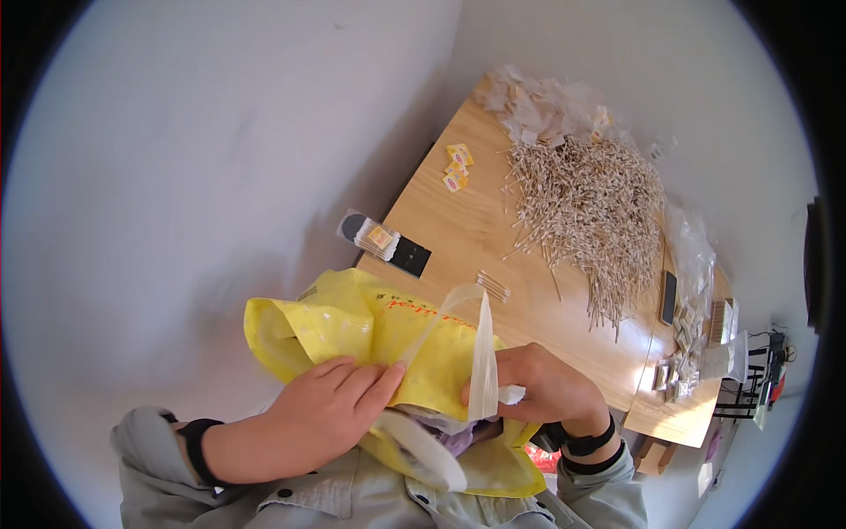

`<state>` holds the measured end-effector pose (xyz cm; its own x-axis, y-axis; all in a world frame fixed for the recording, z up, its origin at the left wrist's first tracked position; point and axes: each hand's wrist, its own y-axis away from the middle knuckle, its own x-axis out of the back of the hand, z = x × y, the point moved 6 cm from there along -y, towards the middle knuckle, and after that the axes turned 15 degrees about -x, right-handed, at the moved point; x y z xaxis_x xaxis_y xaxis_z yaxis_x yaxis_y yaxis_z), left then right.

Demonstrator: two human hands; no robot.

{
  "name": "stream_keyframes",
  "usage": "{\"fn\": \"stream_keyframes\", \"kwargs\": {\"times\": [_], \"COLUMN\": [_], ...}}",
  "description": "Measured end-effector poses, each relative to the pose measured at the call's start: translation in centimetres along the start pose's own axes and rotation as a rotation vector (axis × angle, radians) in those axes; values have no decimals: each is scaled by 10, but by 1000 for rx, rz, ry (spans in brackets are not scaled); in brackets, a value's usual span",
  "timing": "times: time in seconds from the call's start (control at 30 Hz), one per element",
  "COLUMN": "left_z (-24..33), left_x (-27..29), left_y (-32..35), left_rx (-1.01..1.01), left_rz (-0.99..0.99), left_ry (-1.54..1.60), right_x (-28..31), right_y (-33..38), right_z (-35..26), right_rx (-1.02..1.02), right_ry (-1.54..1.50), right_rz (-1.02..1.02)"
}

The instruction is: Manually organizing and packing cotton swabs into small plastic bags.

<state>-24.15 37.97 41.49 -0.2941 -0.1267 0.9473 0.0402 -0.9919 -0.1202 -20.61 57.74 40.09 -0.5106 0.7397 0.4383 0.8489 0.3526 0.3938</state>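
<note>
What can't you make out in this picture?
Head view:
- Inside of the yellow bag: hidden by its own folds and the left hand.
- What the right hand grips beyond the clear strip: fingers cover it.
- Small packets at the table's far edge: too small.

Bag (352, 326) before table (467, 238); swab pile (586, 212) on table.
</note>
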Motion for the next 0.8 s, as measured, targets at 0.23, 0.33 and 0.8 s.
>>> {"fn": "stream_keyframes", "kwargs": {"times": [0.23,0.33,0.8], "left_z": [-28,-32,17], "left_x": [5,51,15], "left_y": [11,35,258], "left_rx": [22,85,990], "left_rz": [361,592,874], "left_ry": [-134,-153,-282], "right_x": [4,26,29], "right_y": [0,6,-22], "right_z": [-20,-53,-22], "right_rx": [122,221,128], "right_ry": [-62,-214,-864], "right_rz": [279,484,493]}}
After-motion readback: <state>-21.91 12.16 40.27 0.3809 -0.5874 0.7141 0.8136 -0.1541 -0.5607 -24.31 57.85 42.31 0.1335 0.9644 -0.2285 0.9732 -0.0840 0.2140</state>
